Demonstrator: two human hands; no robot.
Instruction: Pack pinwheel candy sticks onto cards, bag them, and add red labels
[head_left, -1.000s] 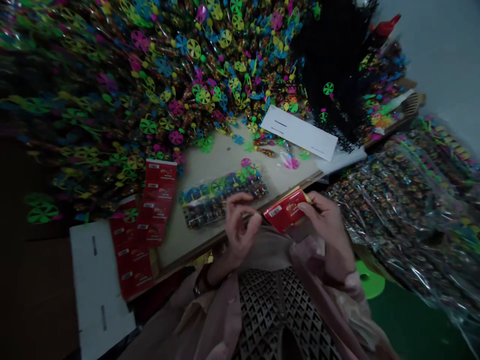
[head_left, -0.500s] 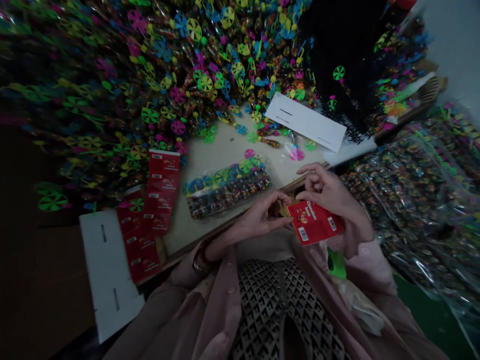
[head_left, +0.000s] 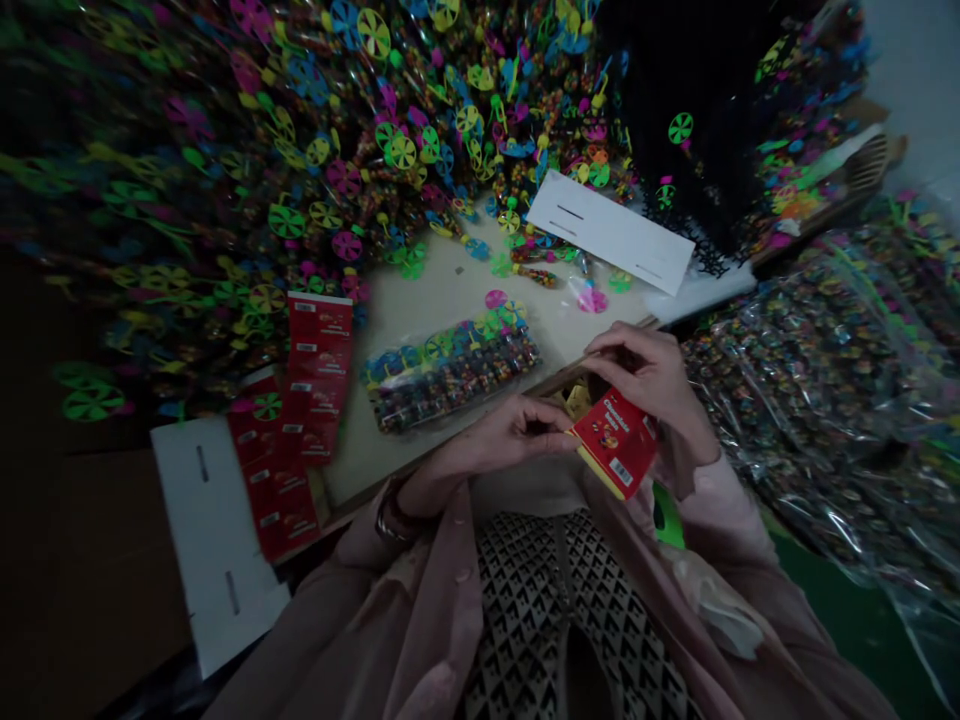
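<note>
Over my lap at the table's near edge, my right hand (head_left: 651, 377) grips a red printed card (head_left: 616, 441) with white barcode labels, folded so a yellow inner edge shows. My left hand (head_left: 517, 436) pinches the card's left edge with fingertips together. Just beyond my hands a clear packet of small pinwheel toys (head_left: 452, 366) lies flat on the beige table (head_left: 442, 300).
A big heap of coloured pinwheel toys (head_left: 360, 150) covers the table's far side. Stacks of red cards (head_left: 304, 400) lie at the left, with white slotted cardboard (head_left: 214, 520) beside them and another white piece (head_left: 611, 230) at the back. Filled clear bags (head_left: 825, 390) pile up on the right.
The red card was turned over to its printed face, then tilted and folded closer between both hands. My left hand moved right onto its edge. The view shifted slightly.
</note>
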